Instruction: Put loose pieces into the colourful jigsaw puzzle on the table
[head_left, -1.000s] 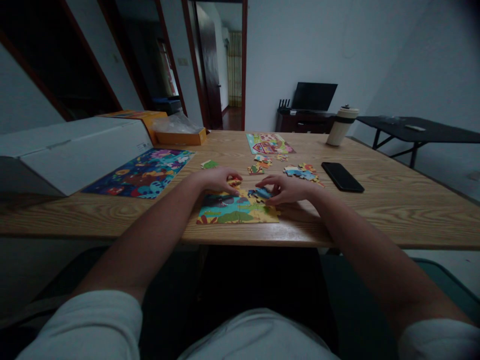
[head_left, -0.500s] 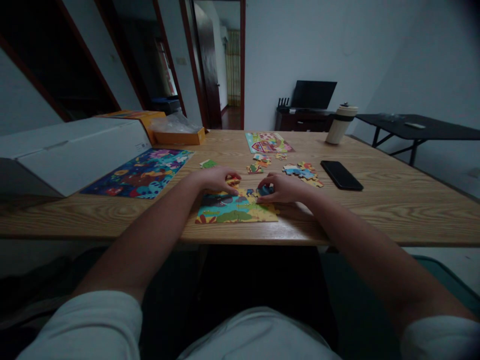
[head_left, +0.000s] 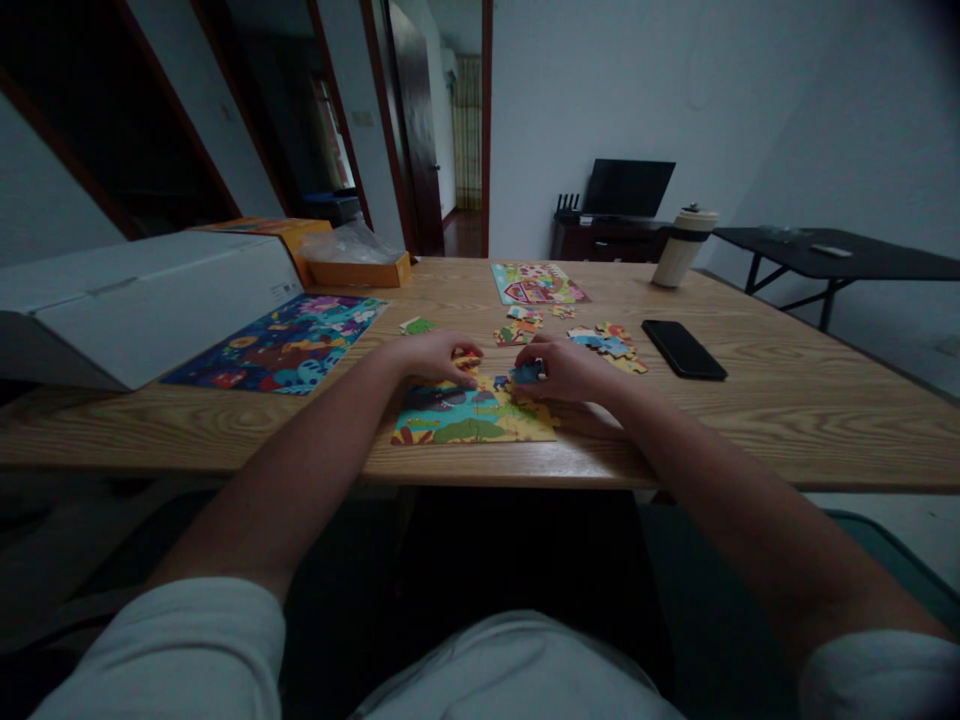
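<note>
A partly assembled jigsaw puzzle [head_left: 476,425] with a turquoise, green and yellow picture lies near the table's front edge. At its upper left, my left hand [head_left: 435,358] is curled with thumb and fingers around a red and yellow part of the puzzle. My right hand [head_left: 566,370] pinches a blue puzzle piece [head_left: 527,372] above the puzzle's right part; the piece is tilted and partly hidden by the fingers. Just beyond my hands lie a green piece [head_left: 416,326] and several loose pieces [head_left: 523,318]. More joined pieces [head_left: 604,342] lie to the right.
A dark blue finished puzzle [head_left: 289,345] lies at left beside a white box [head_left: 150,295] and an orange box [head_left: 360,272] with plastic in it. Farther back is a pink and green puzzle picture [head_left: 538,284]. At right are a black phone [head_left: 682,349] and a cream tumbler [head_left: 682,250].
My right hand has risen slightly and tilted the blue piece up, so more of it shows. My left hand has stayed nearly still.
</note>
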